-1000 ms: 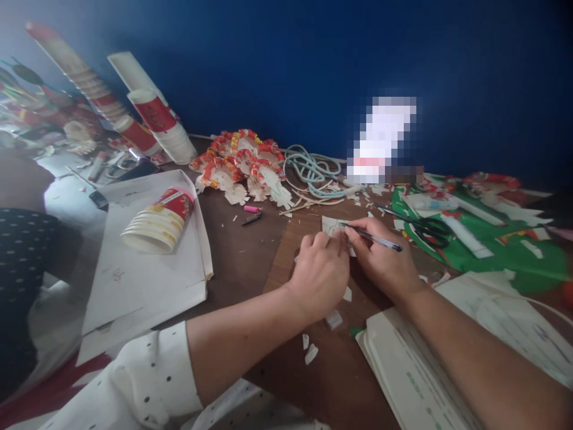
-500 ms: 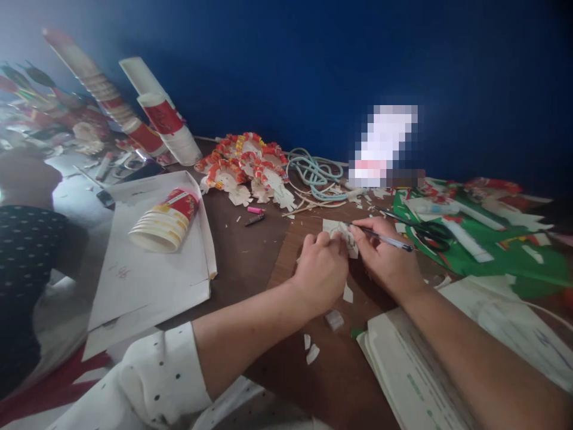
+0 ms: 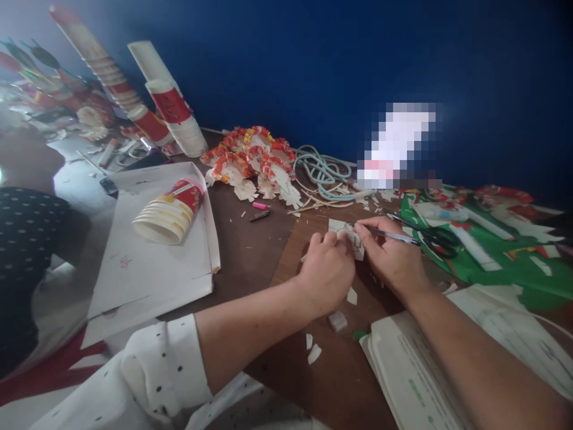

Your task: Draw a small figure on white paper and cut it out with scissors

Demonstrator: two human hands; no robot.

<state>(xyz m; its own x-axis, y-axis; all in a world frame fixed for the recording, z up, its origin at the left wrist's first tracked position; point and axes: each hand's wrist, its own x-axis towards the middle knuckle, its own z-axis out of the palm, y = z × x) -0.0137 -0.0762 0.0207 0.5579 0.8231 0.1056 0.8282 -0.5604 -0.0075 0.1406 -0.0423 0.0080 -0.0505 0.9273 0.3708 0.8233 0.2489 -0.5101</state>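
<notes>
A pen with a clear barrel lies in the closed fingers of my right hand, its tip at a small white piece of paper. Curled over the left part of that paper, my left hand grips it with fingertips and thumb; its palm side is hidden. Dark lines show on the paper near both thumbs. Under the hands is a brown board on the table. White paper scraps and a small clear block lie below my left hand.
To the left, stacked paper cups lie on a white sheet. Behind are red paper cutouts, a pale blue cable and tall cup stacks. Black-handled scissors and glue tubes rest on green material. Another person's sleeve is at left.
The view has shifted slightly, so most things appear a little further right and higher. Both hands keep their hold, and the pen stays at the paper.
</notes>
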